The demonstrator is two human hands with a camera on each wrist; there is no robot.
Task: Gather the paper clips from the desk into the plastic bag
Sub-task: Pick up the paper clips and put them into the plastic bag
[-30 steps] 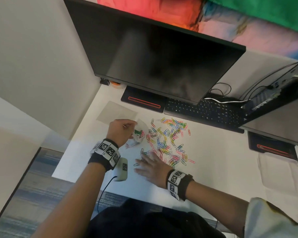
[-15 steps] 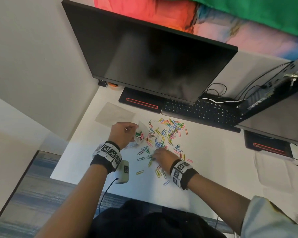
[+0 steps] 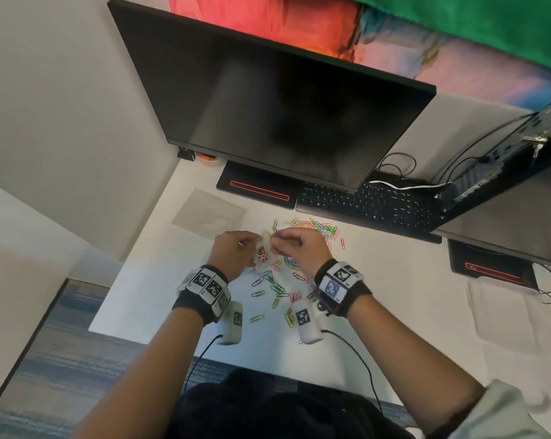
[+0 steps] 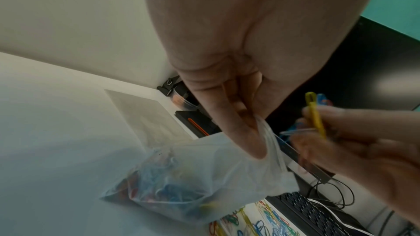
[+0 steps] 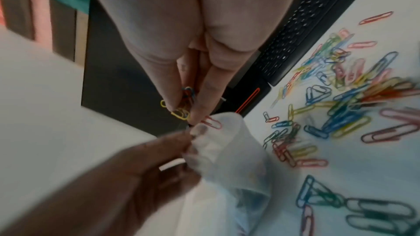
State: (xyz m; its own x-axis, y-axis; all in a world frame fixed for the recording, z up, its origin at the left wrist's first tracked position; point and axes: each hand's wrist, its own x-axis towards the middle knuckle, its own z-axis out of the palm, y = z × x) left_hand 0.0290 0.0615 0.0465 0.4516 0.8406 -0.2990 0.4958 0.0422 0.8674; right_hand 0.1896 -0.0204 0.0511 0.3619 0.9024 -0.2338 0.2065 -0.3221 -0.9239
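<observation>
**Coloured clips held at the mouth of the bag**

White desk (image 3: 185,280) carries everything. Largest on it is the dark monitor (image 3: 280,99), tilted over the far edge, and that serves as the landmark. Under the monitor's lower edge lies a black keyboard (image 3: 372,205), with a black stand base (image 3: 258,190) striped in red to its left. Nearer the person than the monitor, left of the base, lies a flat grey sheet (image 3: 209,213).

Below the keyboard, loose paper clips (image 3: 275,288) in many colours are scattered over the desk, some just under the keyboard's front edge and more toward the person.

Between those clips and the person's wrists, well below the monitor's middle, hangs the plastic bag (image 4: 204,177), clear and crumpled, with a heap of coloured clips already inside. The left hand (image 3: 233,251) pinches the bag's rim between thumb and curled fingers, lifting it. The right hand (image 3: 302,248), touching the bag's mouth, has its fingertips closed on a small bunch of clips (image 5: 184,107), yellow and blue among them.
</observation>
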